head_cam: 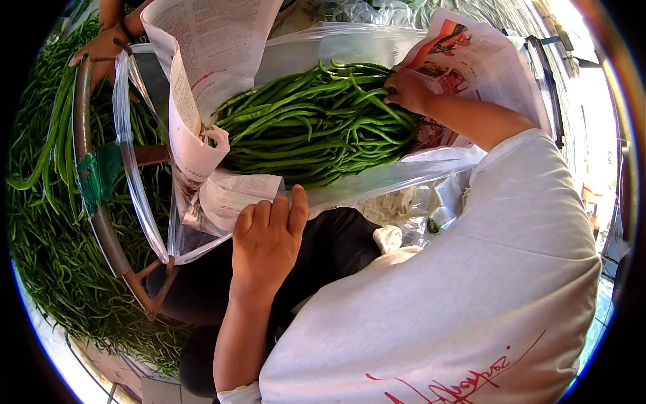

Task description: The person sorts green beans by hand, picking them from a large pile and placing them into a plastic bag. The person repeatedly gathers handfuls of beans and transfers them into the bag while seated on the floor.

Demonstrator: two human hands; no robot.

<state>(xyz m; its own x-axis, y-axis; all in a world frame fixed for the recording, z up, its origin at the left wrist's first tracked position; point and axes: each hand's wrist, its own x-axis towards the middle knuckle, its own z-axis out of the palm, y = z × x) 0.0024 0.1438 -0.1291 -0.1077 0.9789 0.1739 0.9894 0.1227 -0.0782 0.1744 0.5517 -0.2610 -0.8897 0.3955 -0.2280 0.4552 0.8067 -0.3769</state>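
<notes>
Long green chili peppers (313, 126) lie in a thick, mostly lengthwise heap inside a clear plastic bag (348, 45). Newspaper lines the bag, with one printed sheet (217, 45) standing up at the left end and a colour-printed sheet (469, 65) at the right. My right hand (410, 92) is at the right end of the heap, fingers curled against the pepper ends and the newspaper. At the near side, my left hand (270, 237) lies over the bag's edge beside a folded newspaper flap (242, 197). Its thumb and underside are hidden.
A metal frame (108, 237) wrapped with green tape (101, 177) holds the bag's left end. Beyond it spreads a large pile of green peppers (65, 283). Another person's hand (101, 50) is over that pile at upper left. Crumpled clear plastic (419, 207) lies below the bag.
</notes>
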